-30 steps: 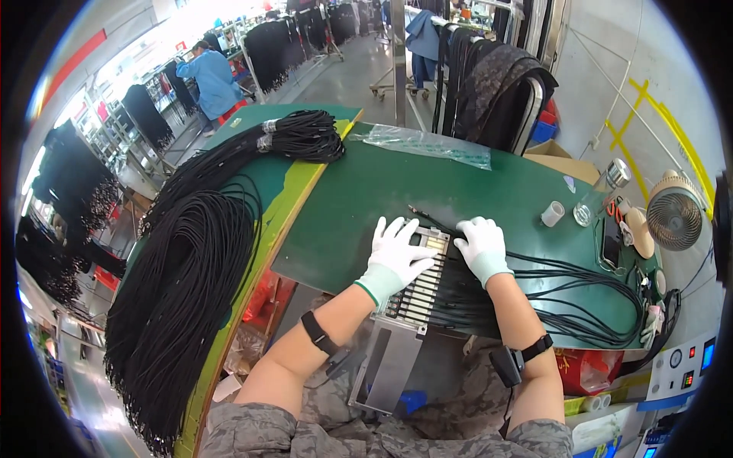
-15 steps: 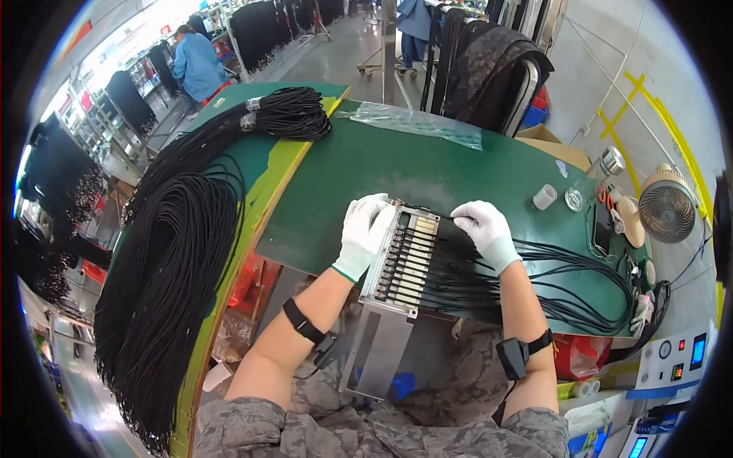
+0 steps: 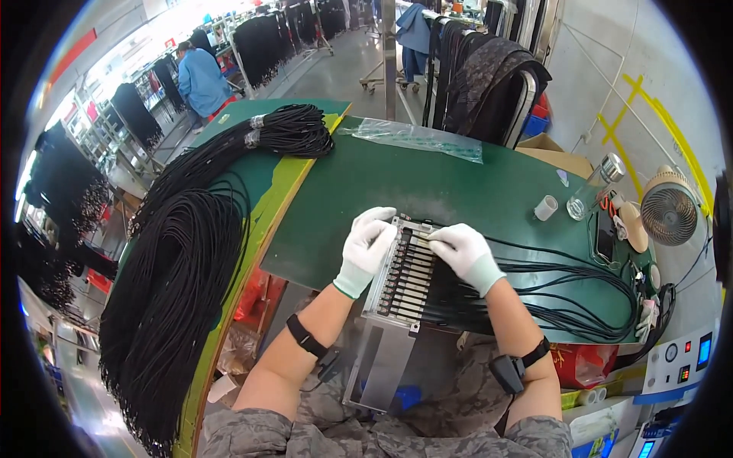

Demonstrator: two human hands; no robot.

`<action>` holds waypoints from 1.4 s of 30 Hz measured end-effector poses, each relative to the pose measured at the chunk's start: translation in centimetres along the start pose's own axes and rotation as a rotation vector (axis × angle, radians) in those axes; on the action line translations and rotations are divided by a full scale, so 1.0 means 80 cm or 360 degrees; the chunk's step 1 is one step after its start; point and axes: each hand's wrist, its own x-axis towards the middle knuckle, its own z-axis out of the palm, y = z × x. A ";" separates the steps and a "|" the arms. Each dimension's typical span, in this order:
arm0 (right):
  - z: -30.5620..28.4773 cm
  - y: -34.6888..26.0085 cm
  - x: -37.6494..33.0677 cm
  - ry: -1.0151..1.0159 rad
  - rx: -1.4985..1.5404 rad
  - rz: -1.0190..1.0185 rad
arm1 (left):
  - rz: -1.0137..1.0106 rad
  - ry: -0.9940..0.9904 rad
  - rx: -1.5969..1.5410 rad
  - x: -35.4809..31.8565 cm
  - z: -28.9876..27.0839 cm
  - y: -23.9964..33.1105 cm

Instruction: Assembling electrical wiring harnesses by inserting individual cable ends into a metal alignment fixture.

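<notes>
A metal fixture (image 3: 372,309) lies tilted at the table's front edge, a row of black cable ends with pale pieces set side by side across it. My left hand (image 3: 366,250), in a white glove, is bent round the fixture's upper left edge; its fingertips partly hide what they touch. Over the far right end of the row is my gloved right hand (image 3: 467,256), thumb and fingertips pinched on a black cable. From the fixture the black cables (image 3: 565,267) run rightward under that hand and loop across the green table (image 3: 336,198).
A thick bundle of black cables (image 3: 179,298) hangs over the table's left side. A clear plastic bag (image 3: 416,139) lies at the back. On the right stand a glass bottle (image 3: 594,187), a small cup (image 3: 545,208), a phone (image 3: 604,237) and a fan (image 3: 670,212).
My right hand has moved left and slightly nearer, from beside the fixture's far corner onto the row of cable ends. The left hand stays at the fixture's edge. The whole view has shifted slightly.
</notes>
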 end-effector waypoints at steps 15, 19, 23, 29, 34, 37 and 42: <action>-0.005 0.030 0.001 0.0090 -0.0505 -0.0017 | -0.0056 0.0025 0.0684 0.008 -0.002 -0.024; -0.002 0.033 0.003 0.0117 -0.0582 -0.0062 | -0.0092 -0.0021 0.0704 0.008 -0.003 -0.020; -0.007 0.034 0.002 0.0077 -0.0573 -0.0099 | -0.0091 -0.0011 0.0702 0.007 -0.002 -0.024; -0.005 0.043 0.002 0.0016 -0.0432 -0.0051 | -0.0077 -0.0026 0.0735 0.008 -0.003 -0.025; -0.011 0.042 0.000 0.0019 -0.0306 -0.0014 | -0.0109 -0.0027 0.0732 0.006 -0.002 -0.027; -0.006 0.047 -0.001 0.0010 -0.0350 -0.0065 | -0.0137 -0.0042 0.0741 0.006 -0.002 -0.023; -0.002 0.045 0.002 -0.0066 -0.0409 0.0025 | -0.0166 -0.0114 0.0751 0.007 -0.005 -0.024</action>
